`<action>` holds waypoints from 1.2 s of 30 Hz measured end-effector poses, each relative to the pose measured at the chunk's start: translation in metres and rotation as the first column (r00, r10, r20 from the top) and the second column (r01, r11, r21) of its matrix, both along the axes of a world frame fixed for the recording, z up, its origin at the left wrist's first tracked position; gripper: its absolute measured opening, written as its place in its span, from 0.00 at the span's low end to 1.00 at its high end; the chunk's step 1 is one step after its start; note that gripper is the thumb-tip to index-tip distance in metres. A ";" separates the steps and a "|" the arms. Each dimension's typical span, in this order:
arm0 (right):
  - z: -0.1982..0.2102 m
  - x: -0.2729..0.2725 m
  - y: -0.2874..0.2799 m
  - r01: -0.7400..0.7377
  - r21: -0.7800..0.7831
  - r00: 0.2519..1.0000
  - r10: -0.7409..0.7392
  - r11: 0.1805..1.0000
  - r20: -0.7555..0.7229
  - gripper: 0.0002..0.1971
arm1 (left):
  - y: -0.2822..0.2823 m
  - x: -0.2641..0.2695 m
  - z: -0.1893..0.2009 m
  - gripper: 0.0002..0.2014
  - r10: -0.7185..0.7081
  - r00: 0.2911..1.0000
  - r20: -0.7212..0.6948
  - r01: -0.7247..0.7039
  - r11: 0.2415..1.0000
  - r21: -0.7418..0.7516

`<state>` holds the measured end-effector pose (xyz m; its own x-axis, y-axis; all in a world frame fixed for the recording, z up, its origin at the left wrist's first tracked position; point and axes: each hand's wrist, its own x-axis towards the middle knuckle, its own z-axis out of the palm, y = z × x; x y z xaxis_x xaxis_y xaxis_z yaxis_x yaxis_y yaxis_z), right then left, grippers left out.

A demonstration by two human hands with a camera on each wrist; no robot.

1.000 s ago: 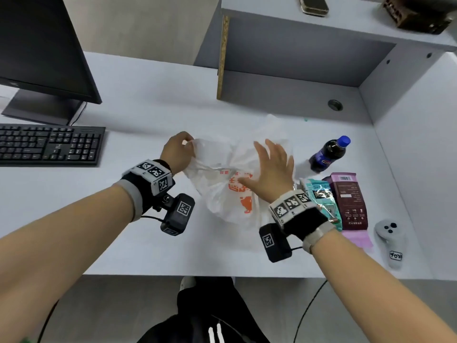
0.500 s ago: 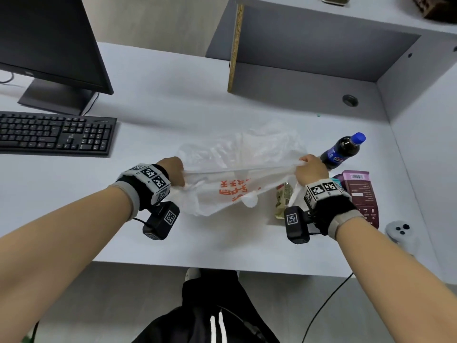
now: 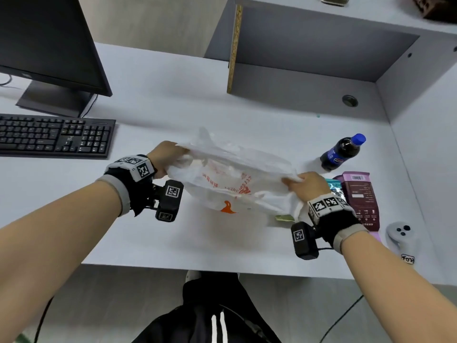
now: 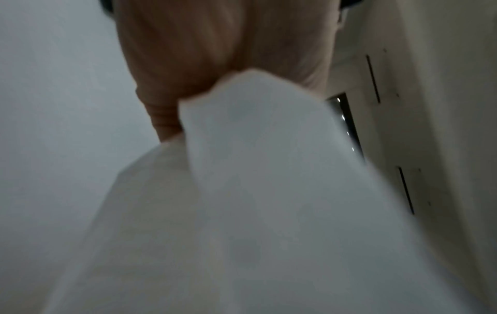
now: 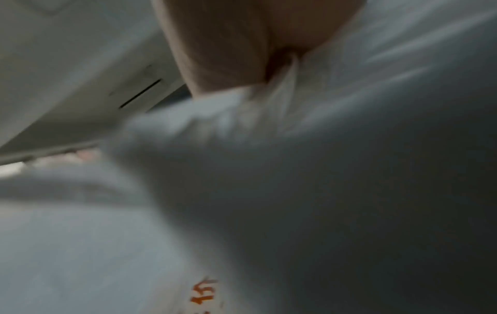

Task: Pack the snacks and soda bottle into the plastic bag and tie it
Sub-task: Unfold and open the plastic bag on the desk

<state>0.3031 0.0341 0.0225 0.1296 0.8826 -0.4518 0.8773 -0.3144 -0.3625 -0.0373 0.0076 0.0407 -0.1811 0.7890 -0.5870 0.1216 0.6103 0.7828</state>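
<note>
A white plastic bag (image 3: 235,179) with orange print hangs stretched between my two hands above the desk. My left hand (image 3: 165,157) grips its left edge, and the left wrist view shows the bag (image 4: 255,170) bunched in the fist (image 4: 215,63). My right hand (image 3: 306,184) grips the right edge; the bag (image 5: 296,170) fills the blurred right wrist view. A dark soda bottle (image 3: 342,152) with a blue cap stands at the right. A purple snack pack (image 3: 362,199) and a teal one (image 3: 335,188) lie beside my right wrist. A small green packet (image 3: 284,218) peeks from under the bag.
A black keyboard (image 3: 54,136) and a monitor (image 3: 47,43) occupy the left of the desk (image 3: 160,100). A grey shelf unit (image 3: 309,58) rises at the back right. A white controller (image 3: 401,237) lies near the front right edge.
My right hand went from lying flat on the bag to gripping its right edge. Both hands pulled the bag apart and lifted it off the desk.
</note>
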 end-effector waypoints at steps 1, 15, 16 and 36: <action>0.001 0.001 0.001 0.086 -0.004 0.995 -0.086 0.996 -0.048 0.25 | -0.001 0.003 0.002 0.18 -0.123 0.989 -0.084 0.121 0.992 -0.023; 0.002 -0.015 0.001 -0.190 0.022 0.973 0.191 0.982 -0.129 0.13 | -0.001 -0.018 -0.028 0.16 0.008 0.972 -0.235 -0.034 0.994 -0.105; 0.003 -0.019 0.001 -0.148 0.028 0.970 0.151 0.989 -0.192 0.12 | 0.000 -0.018 -0.028 0.16 -0.013 0.964 -0.267 -0.017 0.994 -0.109; 0.002 -0.056 0.021 -0.006 0.079 1.000 0.007 0.997 -0.022 0.31 | 0.004 -0.007 -0.050 0.25 -0.299 0.817 -0.493 0.154 0.937 -0.313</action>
